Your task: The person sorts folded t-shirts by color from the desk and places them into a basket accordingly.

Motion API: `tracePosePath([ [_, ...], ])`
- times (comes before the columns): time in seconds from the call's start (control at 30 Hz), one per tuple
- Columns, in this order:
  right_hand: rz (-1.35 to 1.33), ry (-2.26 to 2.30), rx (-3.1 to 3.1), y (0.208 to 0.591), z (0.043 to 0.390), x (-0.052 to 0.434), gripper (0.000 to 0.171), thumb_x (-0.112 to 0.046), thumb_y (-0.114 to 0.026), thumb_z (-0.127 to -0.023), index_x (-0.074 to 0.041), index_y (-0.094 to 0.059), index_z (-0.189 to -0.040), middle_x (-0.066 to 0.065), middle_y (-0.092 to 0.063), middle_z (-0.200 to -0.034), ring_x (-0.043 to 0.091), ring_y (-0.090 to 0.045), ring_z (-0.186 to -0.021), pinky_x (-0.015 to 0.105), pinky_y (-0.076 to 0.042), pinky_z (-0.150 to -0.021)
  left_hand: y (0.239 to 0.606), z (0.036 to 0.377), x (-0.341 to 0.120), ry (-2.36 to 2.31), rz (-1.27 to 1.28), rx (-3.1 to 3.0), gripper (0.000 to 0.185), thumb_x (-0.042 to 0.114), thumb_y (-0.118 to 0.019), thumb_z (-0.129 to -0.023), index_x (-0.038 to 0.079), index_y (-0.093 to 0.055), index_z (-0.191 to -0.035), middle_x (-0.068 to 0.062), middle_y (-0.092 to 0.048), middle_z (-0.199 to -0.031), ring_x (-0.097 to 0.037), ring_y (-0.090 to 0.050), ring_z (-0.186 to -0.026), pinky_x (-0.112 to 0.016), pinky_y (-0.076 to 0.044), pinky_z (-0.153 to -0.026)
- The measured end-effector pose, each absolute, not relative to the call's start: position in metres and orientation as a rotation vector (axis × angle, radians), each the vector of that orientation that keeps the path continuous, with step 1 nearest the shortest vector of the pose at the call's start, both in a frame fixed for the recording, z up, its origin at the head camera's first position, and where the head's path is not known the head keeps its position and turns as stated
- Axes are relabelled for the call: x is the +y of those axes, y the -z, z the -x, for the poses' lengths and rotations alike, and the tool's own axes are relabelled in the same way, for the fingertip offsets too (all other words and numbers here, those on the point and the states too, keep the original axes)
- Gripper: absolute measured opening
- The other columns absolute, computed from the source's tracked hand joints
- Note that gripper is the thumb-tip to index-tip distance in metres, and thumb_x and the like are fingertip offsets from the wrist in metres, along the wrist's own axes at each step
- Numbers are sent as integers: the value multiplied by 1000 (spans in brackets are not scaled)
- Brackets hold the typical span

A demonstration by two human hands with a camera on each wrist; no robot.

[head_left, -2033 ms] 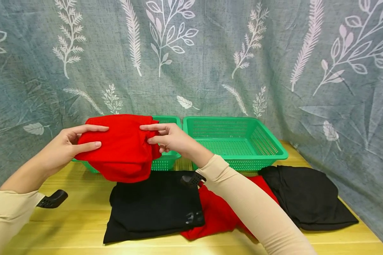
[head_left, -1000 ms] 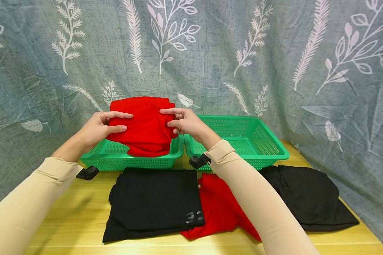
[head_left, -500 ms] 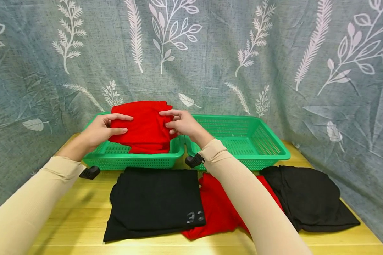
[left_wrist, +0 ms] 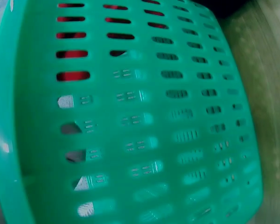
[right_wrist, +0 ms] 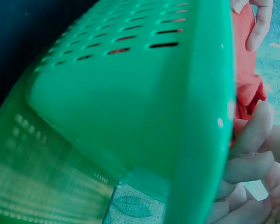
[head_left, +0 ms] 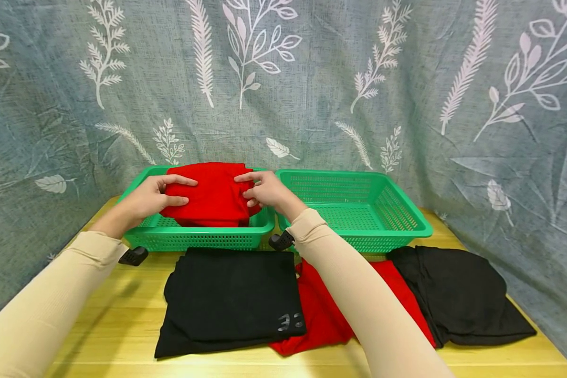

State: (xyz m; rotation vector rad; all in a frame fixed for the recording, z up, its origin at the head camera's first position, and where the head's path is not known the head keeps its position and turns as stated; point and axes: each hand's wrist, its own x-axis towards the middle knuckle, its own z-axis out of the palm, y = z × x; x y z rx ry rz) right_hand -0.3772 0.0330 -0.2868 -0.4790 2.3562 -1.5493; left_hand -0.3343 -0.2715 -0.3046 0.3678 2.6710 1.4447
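Presently both hands have hold of one folded red cloth (head_left: 212,191), which is inside the left green basket (head_left: 198,231). Left hand (head_left: 153,197): grips the cloth's left edge, index finger and thumb spread apart on the near face; remaining fingers hidden. Right hand (head_left: 270,190): pinches the right edge, index finger extended along the face, other fingers bent. Between the hands the cloth is tilted, near face toward the wearer, lower edge behind the front rim; contact with the basket floor cannot be judged. Left wrist view: slotted basket wall, red showing through some slots.

Just below the hands, a black wrist mount hangs at each cream cuff: left mount (head_left: 133,256), right mount (head_left: 281,241). To the right of the right hand, beside the first basket: right green basket (head_left: 354,233), slotted walls.

Nearer the wearer, below the hands: folded black cloth (head_left: 231,299), pale marks at its near right corner. Under the right sleeve (head_left: 345,283): second red cloth (head_left: 318,315), partly covered from sight. Farther right of it: second black cloth (head_left: 463,299). All on a wooden table (head_left: 104,320). Beyond the hands: grey-green curtain (head_left: 316,68), white leaf print.
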Motion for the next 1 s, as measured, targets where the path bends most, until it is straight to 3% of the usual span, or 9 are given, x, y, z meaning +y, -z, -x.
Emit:
tracePosePath([
  [0.2,473,1507,2350,290,375,26,45,2,-62,-104,-14,-67,-146,0,-62,-61,18,-59,-60,25,-34,-59,308,334,-276,-1409,-387,2651,56,17,-68,-106,18,-52,-159,-18,-50,-157,-17,-70,-104,-26,-57,-88],
  [0.33,480,1467,2362,290,374,23,44,1,-63,-104,-13,-67,-145,6,-67,-76,17,-47,-57,25,-34,-58,307,332,-279,-1348,-399,2677,55,15,-68,-106,18,-54,-158,-19,-48,-157,-19,-67,-100,-27,-55,-84],
  [0.37,482,1452,2371,290,373,22,43,0,-63,-105,-13,-67,-146,6,-69,-86,17,-47,-57,25,-34,-58,307,331,-280,-1314,-405,2694,54,14,-68,-106,17,-54,-158,-20,-46,-158,-24,-63,-89,-29,-54,-79],
  [0.47,462,1405,2401,288,373,22,42,-4,-63,-107,-11,-64,-148,14,-71,-117,14,-54,-54,24,-38,-57,305,329,-281,-1164,-414,2790,52,16,-68,-106,17,-56,-157,-24,-38,-166,-42,-60,-110,-40,-54,-85],
  [0.53,441,1383,2414,287,372,23,42,-6,-62,-108,-10,-62,-150,19,-69,-135,13,-61,-55,23,-41,-57,303,327,-280,-1090,-409,2841,51,17,-67,-106,17,-57,-156,-25,-33,-170,-53,-52,-126,-51,-54,-92],
  [0.6,428,1366,2423,284,371,25,42,-8,-62,-109,-9,-61,-151,23,-66,-144,12,-65,-56,22,-44,-56,301,325,-278,-1055,-403,2873,50,18,-67,-105,17,-58,-154,-26,-31,-172,-55,-38,-149,-63,-51,-104],
  [0.7,441,1344,2431,282,369,27,42,-10,-62,-109,-10,-61,-150,24,-66,-144,12,-64,-56,22,-45,-58,299,322,-274,-1080,-410,2853,49,18,-67,-105,16,-58,-153,-27,-37,-167,-52,-43,-147,-67,-47,-110],
  [1.0,499,1318,2425,278,362,34,42,-12,-63,-109,-13,-61,-151,23,-67,-144,13,-65,-61,21,-49,-60,296,318,-260,-1134,-510,2822,48,16,-67,-106,12,-59,-153,-24,-55,-149,-41,-62,-130,-56,-54,-103],
])
